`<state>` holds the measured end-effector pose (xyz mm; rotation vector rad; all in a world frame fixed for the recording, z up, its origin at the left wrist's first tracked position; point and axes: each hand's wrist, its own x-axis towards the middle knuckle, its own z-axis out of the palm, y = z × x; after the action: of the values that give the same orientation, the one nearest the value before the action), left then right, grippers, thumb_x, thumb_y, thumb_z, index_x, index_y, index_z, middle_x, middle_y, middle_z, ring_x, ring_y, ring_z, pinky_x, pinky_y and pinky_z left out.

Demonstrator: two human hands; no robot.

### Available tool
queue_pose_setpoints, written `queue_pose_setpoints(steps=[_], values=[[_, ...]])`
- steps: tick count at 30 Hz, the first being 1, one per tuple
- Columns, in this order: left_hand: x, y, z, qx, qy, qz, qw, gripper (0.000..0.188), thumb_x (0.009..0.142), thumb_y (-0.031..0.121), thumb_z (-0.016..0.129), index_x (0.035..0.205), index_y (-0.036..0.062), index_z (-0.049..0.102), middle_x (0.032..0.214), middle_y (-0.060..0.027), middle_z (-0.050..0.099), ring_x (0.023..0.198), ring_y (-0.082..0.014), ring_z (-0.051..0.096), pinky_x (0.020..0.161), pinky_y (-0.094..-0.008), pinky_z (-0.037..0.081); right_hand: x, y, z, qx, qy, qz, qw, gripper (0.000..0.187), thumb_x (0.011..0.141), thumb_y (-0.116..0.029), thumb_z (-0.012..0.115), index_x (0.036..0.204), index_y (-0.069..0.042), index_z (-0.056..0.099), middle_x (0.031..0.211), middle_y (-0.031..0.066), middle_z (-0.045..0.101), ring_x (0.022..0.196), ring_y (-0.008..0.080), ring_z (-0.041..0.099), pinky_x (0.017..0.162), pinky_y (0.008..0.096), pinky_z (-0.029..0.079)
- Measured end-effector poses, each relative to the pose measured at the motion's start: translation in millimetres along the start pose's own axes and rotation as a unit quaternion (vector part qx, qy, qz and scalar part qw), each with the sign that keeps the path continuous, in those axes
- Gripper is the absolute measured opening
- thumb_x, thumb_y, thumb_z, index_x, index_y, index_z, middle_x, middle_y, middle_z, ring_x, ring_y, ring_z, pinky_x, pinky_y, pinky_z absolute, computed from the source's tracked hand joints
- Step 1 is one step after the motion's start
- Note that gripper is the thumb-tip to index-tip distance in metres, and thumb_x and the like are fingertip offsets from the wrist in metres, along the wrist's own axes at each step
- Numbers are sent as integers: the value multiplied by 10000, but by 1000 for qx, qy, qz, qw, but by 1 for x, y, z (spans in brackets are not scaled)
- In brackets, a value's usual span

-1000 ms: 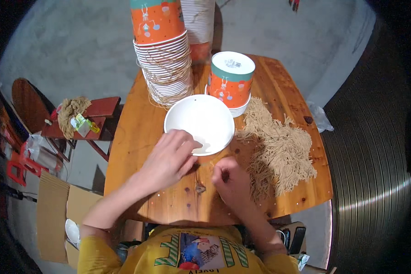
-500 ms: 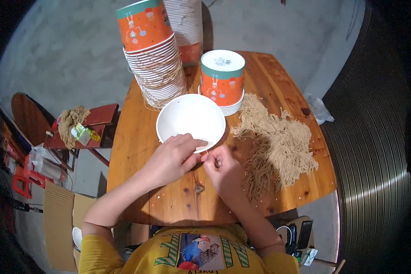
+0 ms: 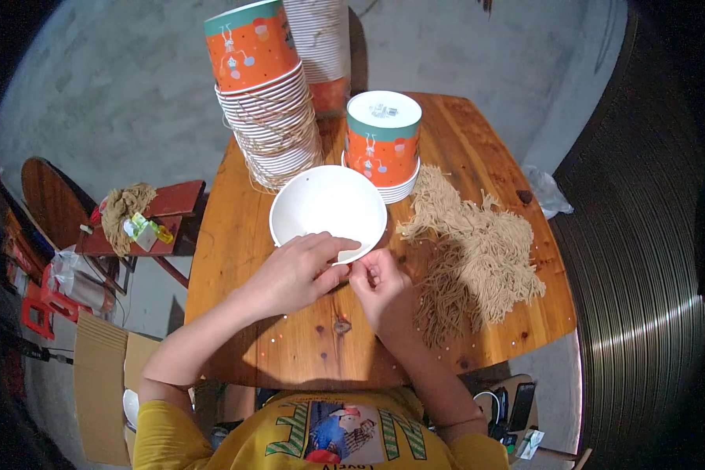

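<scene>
A white-lined paper bucket (image 3: 315,207) lies on the wooden table in front of me, its open mouth turned up toward me. My left hand (image 3: 294,272) grips its near rim, fingers inside the mouth and thumb on the outside. Right beside that thumb, my right hand (image 3: 384,291) is closed in a pinch against the rim. Whatever its fingertips hold is too small and hidden to make out. To the right spreads a heap of tan cords (image 3: 489,258), close to my right hand but apart from it.
A tall stack of orange paper buckets (image 3: 252,51) with cords hanging over its rims stands at the back left. Behind it rises another stack (image 3: 319,39). A shorter upside-down stack (image 3: 382,149) stands behind the bucket. Left is a red bench (image 3: 176,200) with cords on it.
My right fingertips have shifted slightly and press closer to the rim. My left hand keeps its grip, and the bucket has barely moved.
</scene>
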<state>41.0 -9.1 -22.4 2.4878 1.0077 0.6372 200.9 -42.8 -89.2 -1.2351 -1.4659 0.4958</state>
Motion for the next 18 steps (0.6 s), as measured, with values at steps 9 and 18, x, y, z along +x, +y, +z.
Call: queue_pose_setpoints(steps=[9, 18], values=[[39, -14, -18, -146, -204, -95, 963, 182, 948, 160, 496, 1072, 54, 577, 924, -83, 616, 850, -168, 585, 800, -305, 468, 0, 9, 2, -45, -4, -12, 999, 88, 863, -56, 606, 833, -14, 534, 652, 37, 631, 561, 74, 589, 497, 253, 447], [34, -26, -8, -181, -98, -109, 972, 194, 969, 222, 466, 945, 34, 509, 822, -81, 607, 726, -156, 549, 656, -300, 453, -9, 15, -4, -9, -97, 56, 994, 90, 879, -90, 593, 907, -29, 532, 703, 66, 611, 584, 144, 583, 543, 295, 453]])
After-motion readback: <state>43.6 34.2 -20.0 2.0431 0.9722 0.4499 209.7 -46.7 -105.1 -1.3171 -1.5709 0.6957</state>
